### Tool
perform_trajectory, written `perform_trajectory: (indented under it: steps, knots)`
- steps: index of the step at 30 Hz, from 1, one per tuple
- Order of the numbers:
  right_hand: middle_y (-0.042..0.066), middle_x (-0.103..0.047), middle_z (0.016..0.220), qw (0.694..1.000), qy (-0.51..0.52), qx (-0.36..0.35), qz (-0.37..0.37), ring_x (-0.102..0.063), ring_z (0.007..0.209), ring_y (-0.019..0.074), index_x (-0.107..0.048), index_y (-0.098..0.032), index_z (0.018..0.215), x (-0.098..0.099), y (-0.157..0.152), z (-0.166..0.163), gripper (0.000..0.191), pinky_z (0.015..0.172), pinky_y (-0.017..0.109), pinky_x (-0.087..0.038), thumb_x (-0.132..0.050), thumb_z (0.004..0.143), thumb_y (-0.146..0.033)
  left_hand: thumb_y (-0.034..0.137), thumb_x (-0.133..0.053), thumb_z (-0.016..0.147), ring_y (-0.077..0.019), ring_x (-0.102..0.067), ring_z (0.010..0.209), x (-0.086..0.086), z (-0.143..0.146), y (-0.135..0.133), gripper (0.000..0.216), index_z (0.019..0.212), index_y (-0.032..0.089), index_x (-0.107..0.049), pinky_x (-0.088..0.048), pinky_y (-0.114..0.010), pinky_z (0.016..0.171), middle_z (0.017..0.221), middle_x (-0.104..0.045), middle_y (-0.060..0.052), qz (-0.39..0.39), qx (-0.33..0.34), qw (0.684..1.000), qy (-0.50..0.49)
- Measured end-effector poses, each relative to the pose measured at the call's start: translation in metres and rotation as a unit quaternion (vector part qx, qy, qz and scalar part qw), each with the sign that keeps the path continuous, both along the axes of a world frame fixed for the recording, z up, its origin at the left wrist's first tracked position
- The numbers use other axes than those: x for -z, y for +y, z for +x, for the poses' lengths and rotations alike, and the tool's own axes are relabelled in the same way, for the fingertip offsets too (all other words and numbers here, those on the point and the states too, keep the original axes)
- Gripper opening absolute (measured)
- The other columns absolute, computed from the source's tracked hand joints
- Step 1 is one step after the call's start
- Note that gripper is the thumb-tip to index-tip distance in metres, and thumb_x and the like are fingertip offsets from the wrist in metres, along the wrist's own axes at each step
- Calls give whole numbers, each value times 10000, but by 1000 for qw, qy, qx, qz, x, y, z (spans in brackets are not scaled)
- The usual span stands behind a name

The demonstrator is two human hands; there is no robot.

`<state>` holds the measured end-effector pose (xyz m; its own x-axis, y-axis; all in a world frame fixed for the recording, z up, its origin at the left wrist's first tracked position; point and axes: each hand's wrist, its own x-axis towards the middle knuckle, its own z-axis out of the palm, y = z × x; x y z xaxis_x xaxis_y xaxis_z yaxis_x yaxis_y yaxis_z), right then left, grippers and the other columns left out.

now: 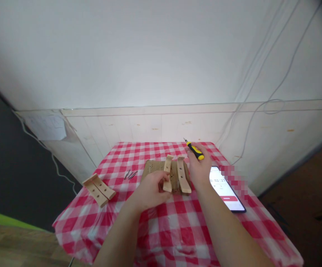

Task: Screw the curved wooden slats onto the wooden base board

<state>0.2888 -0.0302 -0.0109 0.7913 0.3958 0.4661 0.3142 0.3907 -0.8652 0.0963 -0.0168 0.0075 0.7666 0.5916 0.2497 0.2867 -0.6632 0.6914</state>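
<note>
My right hand (pixel 200 163) is closed around a yellow and black screwdriver (pixel 194 151), its metal tip pointing up and away to the left, clear of the wood. My left hand (pixel 157 189) grips the near end of a curved wooden piece (pixel 168 165) with holes in it. That piece rests on a brown, rough-looking board (pixel 152 165). Alongside it on the same board lies a similar curved wooden piece (pixel 181 174) with dark holes. Several small metal screws or pins (pixel 130 174) lie on the cloth left of the board.
Two more holed wooden pieces (pixel 99 190) lie side by side at the table's left. A phone (pixel 229 193) showing a timer lies beside my right forearm. The red and white checked tablecloth (pixel 174 230) covers the table, which meets a white wall (pixel 150 55) at the back.
</note>
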Motion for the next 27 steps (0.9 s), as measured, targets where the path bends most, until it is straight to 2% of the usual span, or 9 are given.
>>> perform_trajectory:
  steps: [2, 3, 5, 7, 9, 14, 18, 23, 27]
  knots:
    - [65, -690, 1007, 1000, 19, 16, 11, -633, 936, 218, -655, -204, 978, 5, 2, 4, 260, 872, 406, -472, -647, 744, -317, 266, -708, 663, -207, -604, 910, -5, -3, 2, 302, 930, 166, -611, -490, -306, 762, 1175, -622, -94, 12, 30, 999, -13]
    - [65, -689, 1000, 999, 27, 18, 8, -634, 929, 220, -651, -203, 976, 7, 3, 6, 261, 866, 408, -475, -647, 740, -315, 338, -672, 726, -207, -604, 912, -5, -4, 5, 314, 983, 172, -600, -495, -312, 756, 1197, -613, -96, 4, 37, 999, -32]
    - [60, -689, 989, 1000, 28, -1, -13, -635, 925, 223, -648, -205, 967, 9, 5, 8, 257, 859, 407, -479, -648, 736, -318, 399, -533, 852, -216, -597, 977, -2, -3, 12, 253, 955, 174, -591, -494, -342, 811, 1212, -611, -98, 8, 8, 997, -72]
    - [59, -692, 1003, 998, 9, -44, -50, -636, 942, 226, -652, -209, 969, 10, 6, 7, 260, 872, 405, -478, -650, 736, -325, 400, -518, 875, -237, -570, 1082, 5, 1, 19, 257, 956, 171, -604, -460, -389, 923, 1226, -608, -104, 48, -42, 996, -67]
    - [59, -695, 1027, 993, -18, -79, -89, -637, 958, 227, -659, -214, 992, 10, 6, 4, 271, 889, 406, -473, -643, 744, -323, 400, -538, 870, -249, -552, 1138, 12, 6, 23, 299, 1041, 167, -615, -426, -416, 989, 1231, -611, -114, 82, -54, 995, -33]
    - [76, -693, 1079, 986, -99, -68, -115, -633, 998, 235, -655, -204, 1035, 12, 5, 0, 285, 909, 412, -467, -611, 771, -300, 471, -523, 869, -257, -590, 1075, 17, 12, 20, 396, 1077, 155, -638, -450, -419, 954, 1113, -665, -115, 117, -27, 993, 19]
    - [83, -702, 1051, 982, -140, -60, -111, -640, 977, 234, -653, -194, 1031, 13, 3, 0, 276, 889, 408, -475, -593, 788, -310, 597, -603, 765, -282, -591, 1033, 13, 14, 10, 514, 1031, 159, -646, -457, -444, 926, 1101, -654, -124, 157, -16, 987, 30]
    - [57, -709, 1009, 988, -83, -66, -112, -652, 936, 226, -659, -216, 1027, 15, 5, -1, 278, 869, 400, -488, -615, 769, -309, 669, -650, 666, -298, -581, 998, 13, 21, 0, 572, 963, 181, -618, -479, -470, 863, 1081, -634, -116, 184, -44, 980, 53]
    - [46, -710, 1008, 991, -29, -76, -104, -656, 942, 223, -656, -231, 1029, 17, 7, -2, 285, 873, 398, -494, -626, 757, -311, 551, -657, 719, -308, -550, 1119, 20, 27, -1, 465, 990, 179, -586, -456, -485, 953, 1237, -583, -133, 193, -50, 978, 55]
